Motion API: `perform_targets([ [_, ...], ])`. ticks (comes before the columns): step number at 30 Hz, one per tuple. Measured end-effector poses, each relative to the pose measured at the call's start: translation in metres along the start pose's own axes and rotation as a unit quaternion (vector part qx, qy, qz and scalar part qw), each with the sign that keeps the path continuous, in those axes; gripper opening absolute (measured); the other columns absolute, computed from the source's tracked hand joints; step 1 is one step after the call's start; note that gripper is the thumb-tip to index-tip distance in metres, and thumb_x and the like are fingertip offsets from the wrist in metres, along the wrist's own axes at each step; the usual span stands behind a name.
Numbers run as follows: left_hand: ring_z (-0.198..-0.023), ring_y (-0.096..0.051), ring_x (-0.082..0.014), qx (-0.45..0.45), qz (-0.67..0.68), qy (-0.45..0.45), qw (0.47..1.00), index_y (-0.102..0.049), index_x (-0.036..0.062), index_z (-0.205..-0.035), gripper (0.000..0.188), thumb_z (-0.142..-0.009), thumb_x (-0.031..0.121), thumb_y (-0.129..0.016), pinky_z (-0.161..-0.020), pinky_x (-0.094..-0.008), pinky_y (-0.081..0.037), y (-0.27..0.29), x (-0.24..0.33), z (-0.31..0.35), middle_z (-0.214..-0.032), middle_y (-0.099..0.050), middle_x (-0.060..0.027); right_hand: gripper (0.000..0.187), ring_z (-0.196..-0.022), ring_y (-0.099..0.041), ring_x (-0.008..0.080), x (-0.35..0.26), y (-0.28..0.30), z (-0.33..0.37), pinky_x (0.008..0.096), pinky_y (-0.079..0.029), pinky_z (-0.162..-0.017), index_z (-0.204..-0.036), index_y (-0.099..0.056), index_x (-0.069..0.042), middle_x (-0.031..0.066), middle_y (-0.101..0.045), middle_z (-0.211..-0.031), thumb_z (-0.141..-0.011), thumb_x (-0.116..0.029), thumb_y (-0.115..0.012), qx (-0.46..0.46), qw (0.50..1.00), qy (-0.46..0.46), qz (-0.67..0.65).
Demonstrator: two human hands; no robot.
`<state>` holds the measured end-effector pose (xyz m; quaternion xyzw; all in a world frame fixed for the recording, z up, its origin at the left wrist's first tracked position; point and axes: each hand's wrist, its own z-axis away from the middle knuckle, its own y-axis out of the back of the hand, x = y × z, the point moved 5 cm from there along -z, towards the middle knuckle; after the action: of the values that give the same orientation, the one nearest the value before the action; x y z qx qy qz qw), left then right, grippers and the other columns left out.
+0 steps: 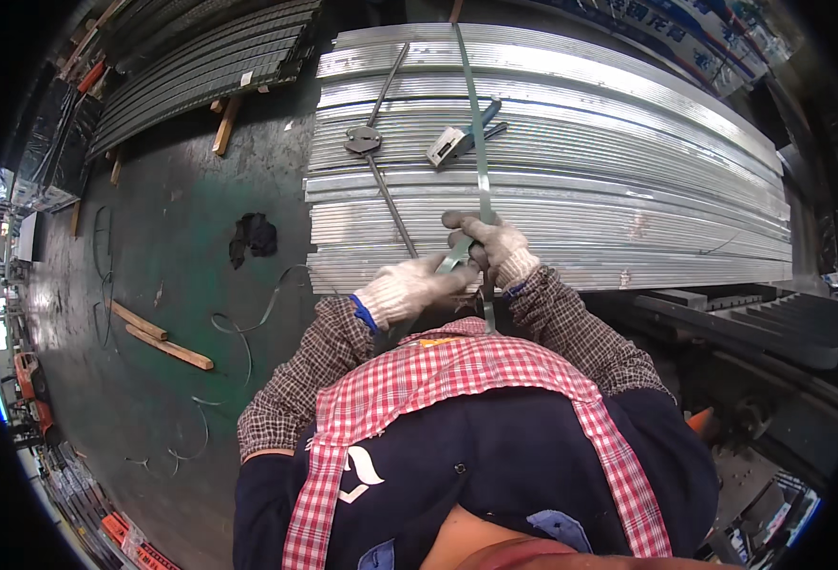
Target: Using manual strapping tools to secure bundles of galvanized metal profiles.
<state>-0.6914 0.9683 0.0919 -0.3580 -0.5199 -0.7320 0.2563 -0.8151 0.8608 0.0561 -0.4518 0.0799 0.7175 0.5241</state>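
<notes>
A flat green strap (482,180) runs over a large bundle of silvery metal profiles (580,142) and comes down its near side. At the bundle's near edge my left hand (408,289), in a grimy white knit glove, is closed on a piece of the strap. Touching it from the right, my gloved right hand (501,249) has its fingers bent round the strap; the fingertips partly hide each other. Beyond them, a hand strapping tool (452,144) with blue handles lies on the profiles beside the strap. Left of it rests a long-handled steel crimping tool (363,142).
A loose strap tail (248,328) curls over the dark green floor on the left. Wooden sticks (167,340) and a dark cloth (253,237) lie there too. More dark profiles (200,76) sit at the far left. A black machine part (761,328) stands at the right.
</notes>
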Motion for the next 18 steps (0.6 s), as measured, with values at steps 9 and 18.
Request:
perform_targets([
  [9,-0.080,-0.071,-0.0163,0.056,0.190,0.315,0.928,-0.064,0.0064,-0.120,0.036,-0.096,0.032,-0.055,-0.072,-0.0301,-0.056,-0.025,-0.033,0.005,-0.091,-0.073,-0.0097,0.029,-0.048,-0.046,0.0073,-0.091,0.023,-0.037,0.0220,-0.044,-0.040,-0.121,-0.065,-0.005,0.0057,-0.066,-0.086,-0.101,-0.024,-0.056,-0.012,0.999,0.030,-0.023],
  [18,-0.114,-0.062,-0.0357,0.201,-0.073,0.735,0.643,-0.065,0.0139,-0.121,0.034,-0.088,0.020,-0.059,-0.093,-0.0458,-0.050,-0.113,-0.028,0.406,-0.117,-0.067,-0.0182,0.027,-0.047,-0.044,0.0015,-0.121,-0.003,-0.091,0.0175,-0.040,-0.038,-0.125,-0.057,-0.005,0.0004,-0.066,-0.089,-0.101,-0.017,-0.051,0.016,0.996,0.072,-0.051],
])
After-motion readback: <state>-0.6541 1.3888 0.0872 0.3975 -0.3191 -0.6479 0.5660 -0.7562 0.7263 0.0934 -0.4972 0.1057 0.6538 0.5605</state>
